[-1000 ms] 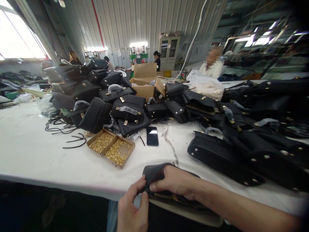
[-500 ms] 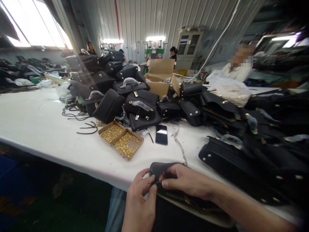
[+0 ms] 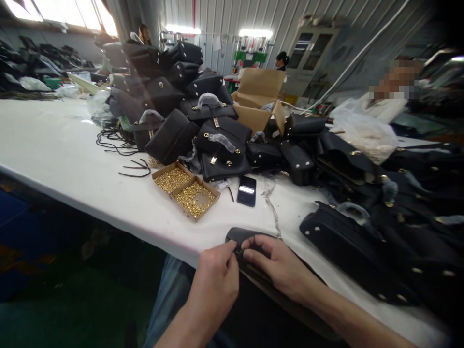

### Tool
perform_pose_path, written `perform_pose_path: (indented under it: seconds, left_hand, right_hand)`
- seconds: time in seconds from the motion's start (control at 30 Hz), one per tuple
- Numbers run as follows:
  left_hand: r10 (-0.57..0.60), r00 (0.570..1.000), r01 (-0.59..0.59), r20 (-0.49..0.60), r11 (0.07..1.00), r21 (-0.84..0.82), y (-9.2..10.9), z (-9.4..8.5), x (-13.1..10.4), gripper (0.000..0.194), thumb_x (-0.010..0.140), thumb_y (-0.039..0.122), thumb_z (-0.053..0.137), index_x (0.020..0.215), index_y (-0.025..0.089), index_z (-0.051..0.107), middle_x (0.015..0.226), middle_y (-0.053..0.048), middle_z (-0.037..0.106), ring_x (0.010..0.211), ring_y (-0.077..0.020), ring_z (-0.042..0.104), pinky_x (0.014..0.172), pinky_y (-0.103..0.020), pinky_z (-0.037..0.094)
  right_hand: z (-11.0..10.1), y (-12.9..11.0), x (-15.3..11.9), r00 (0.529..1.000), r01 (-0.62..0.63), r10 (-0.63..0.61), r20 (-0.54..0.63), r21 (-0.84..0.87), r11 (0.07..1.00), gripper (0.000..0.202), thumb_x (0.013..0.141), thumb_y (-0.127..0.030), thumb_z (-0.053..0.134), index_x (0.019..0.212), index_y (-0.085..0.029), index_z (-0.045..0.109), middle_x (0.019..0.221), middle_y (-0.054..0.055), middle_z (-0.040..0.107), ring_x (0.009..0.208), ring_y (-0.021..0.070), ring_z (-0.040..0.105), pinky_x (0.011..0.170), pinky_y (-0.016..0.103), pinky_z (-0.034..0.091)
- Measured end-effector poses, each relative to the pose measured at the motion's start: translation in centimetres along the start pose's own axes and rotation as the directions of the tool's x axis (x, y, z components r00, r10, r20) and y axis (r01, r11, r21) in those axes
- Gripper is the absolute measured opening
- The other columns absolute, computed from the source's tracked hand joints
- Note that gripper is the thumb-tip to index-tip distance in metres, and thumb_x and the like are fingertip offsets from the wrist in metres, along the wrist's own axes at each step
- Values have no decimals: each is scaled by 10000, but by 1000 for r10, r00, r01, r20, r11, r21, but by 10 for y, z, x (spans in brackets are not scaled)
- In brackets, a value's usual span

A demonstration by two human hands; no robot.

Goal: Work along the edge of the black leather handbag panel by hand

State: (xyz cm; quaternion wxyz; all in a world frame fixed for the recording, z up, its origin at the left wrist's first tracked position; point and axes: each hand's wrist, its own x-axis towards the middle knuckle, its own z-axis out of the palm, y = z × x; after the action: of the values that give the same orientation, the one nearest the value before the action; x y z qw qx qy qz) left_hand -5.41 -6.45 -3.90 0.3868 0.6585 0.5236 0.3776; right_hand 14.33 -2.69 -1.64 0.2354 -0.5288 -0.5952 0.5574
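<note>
A black bag [image 3: 246, 234] lies at the table's front edge, its opening towards me. My left hand [image 3: 218, 270] is closed, thumb and fingertips pinched at the bag's left corner. Right beside it, the curled fingers of my right hand [image 3: 270, 256] grip the same edge. Something small and dark sits between the two sets of fingertips, too small to make out. Beyond the hands, two cardboard trays [image 3: 207, 211] hold small gold metal pieces, and a phone [image 3: 246, 191] lies to their right.
Black bags [image 3: 224, 145] are piled behind the trays. More bags [image 3: 348, 246] lie on the right. Dark cords [image 3: 136, 170] are left of the trays. An open carton [image 3: 250, 117] and a clear plastic sack [image 3: 362, 130] stand farther back. People are in the background.
The view has shifted, so the table sits higher. My left hand has turned and its fingers have drawn together at the bag's edge. The bag's raised flap now lies lower.
</note>
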Motion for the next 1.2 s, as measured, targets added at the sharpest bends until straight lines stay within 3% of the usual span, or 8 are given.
perform_pose_path:
  seconds: [0.2, 0.47, 0.63, 0.8, 0.9, 1.07, 1.2]
  left_hand:
    - [-64, 998, 62, -17, 993, -100, -5, 0, -1, 295, 1024, 133, 521, 1074, 212, 800, 929, -23, 795, 802, -153, 716, 764, -256, 483]
    - [-144, 989, 135, -34, 972, -194, -11, 2, -1, 240, 1000, 142, 566, 1107, 214, 769, 930, -15, 803, 817, -164, 731, 756, -253, 502]
    - [-190, 980, 197, 49, 949, -245, -15, -1, 2, 210, 1007, 163, 577, 1132, 195, 743, 848, -8, 779, 731, -154, 699, 671, -244, 470]
    - [-152, 983, 177, 105, 938, -297, -17, -4, 0, 188, 1009, 163, 589, 1151, 192, 709, 910, -24, 785, 818, -175, 736, 725, -245, 507]
    - [-114, 988, 138, 100, 950, -281, -18, -2, -3, 176, 1007, 146, 578, 1091, 197, 724, 925, -21, 777, 823, -167, 718, 735, -240, 500]
    - [-132, 991, 135, 29, 950, -280, -22, 4, -4, 240, 989, 117, 569, 1110, 193, 762, 999, -33, 787, 851, -166, 721, 732, -230, 507]
    - [-149, 989, 145, 9, 948, -282, -25, 6, -4, 252, 977, 102, 565, 1115, 189, 757, 995, -36, 790, 835, -166, 721, 742, -237, 521]
  right_hand:
    - [-7, -2, -6, 989, -109, 111, 96, -21, 994, 271, 884, -402, 815, 1079, -214, 824, 1094, 43, 833, 1059, 281, 727, 983, 371, 538]
    - [6, 2, -4, 990, -102, 106, -98, 38, 994, 252, 830, -424, 849, 947, -201, 845, 966, 37, 837, 923, 240, 729, 889, 324, 555]
    - [6, 7, -1, 985, -105, 113, -129, 67, 992, 236, 837, -413, 858, 956, -210, 862, 915, 31, 835, 873, 221, 734, 848, 309, 566]
    - [10, 10, -2, 974, -153, 182, -134, 200, 968, 275, 797, -438, 912, 939, -209, 853, 928, 47, 837, 857, 222, 739, 796, 295, 577]
    - [11, 13, -2, 974, -151, 189, -129, 256, 955, 325, 789, -478, 935, 947, -209, 843, 986, 61, 842, 918, 237, 751, 857, 308, 588]
    - [10, 7, 3, 978, -160, 182, -97, 198, 967, 397, 778, -558, 945, 946, -210, 854, 982, 74, 842, 962, 274, 764, 926, 362, 605]
    - [10, 2, 6, 989, -134, 142, -34, 173, 976, 433, 848, -594, 882, 1081, -228, 864, 1123, 72, 842, 1088, 314, 759, 1090, 448, 570]
